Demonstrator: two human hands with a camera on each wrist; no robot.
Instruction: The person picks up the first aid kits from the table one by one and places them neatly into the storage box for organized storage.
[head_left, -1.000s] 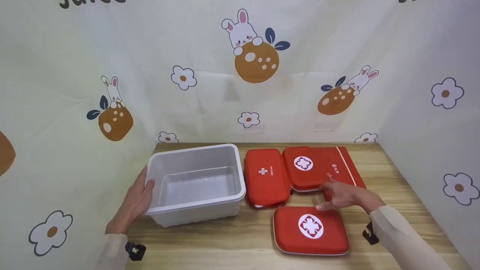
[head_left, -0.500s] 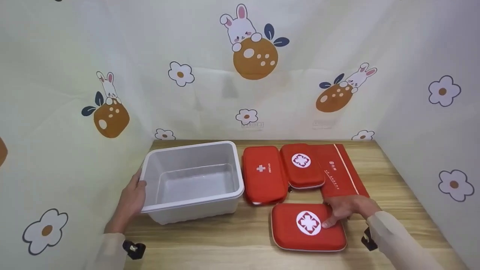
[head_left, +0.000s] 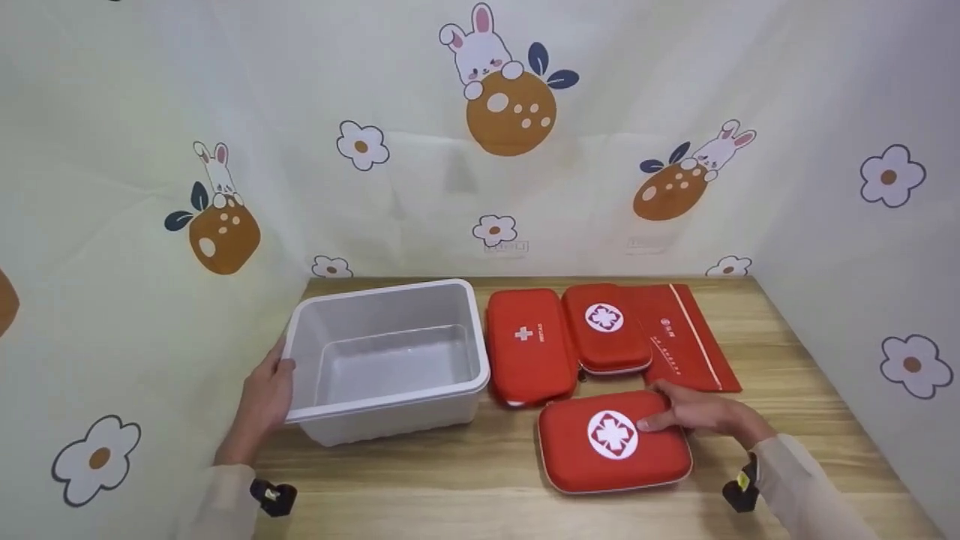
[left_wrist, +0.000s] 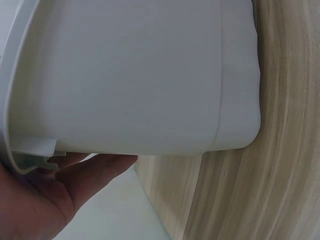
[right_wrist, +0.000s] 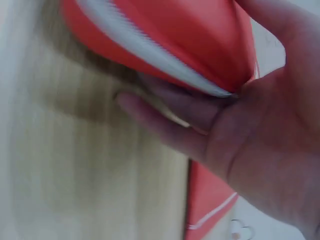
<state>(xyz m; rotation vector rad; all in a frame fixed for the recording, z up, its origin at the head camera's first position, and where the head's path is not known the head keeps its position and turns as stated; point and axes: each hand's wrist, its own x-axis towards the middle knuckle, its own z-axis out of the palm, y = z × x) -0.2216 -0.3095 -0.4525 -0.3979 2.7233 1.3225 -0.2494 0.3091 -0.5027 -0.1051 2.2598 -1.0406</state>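
Note:
My right hand grips the right end of a red zippered first aid case with a white cross emblem. The thumb lies on top; in the right wrist view, fingers of the right hand reach underneath the case, which is lifted off the table there. At the left, my left hand holds the rim of a white plastic bin at its left side. In the left wrist view, fingers of the left hand pass behind the bin. Nothing lies inside the bin.
Right of the bin lies a long red first aid pouch. Beside it are a smaller red case and a flat red folder. The wooden table meets patterned curtains at the back and sides.
My right hand has come down from beside the small case and folder to the front case and now grips and slightly raises it. My left hand stays on the bin.

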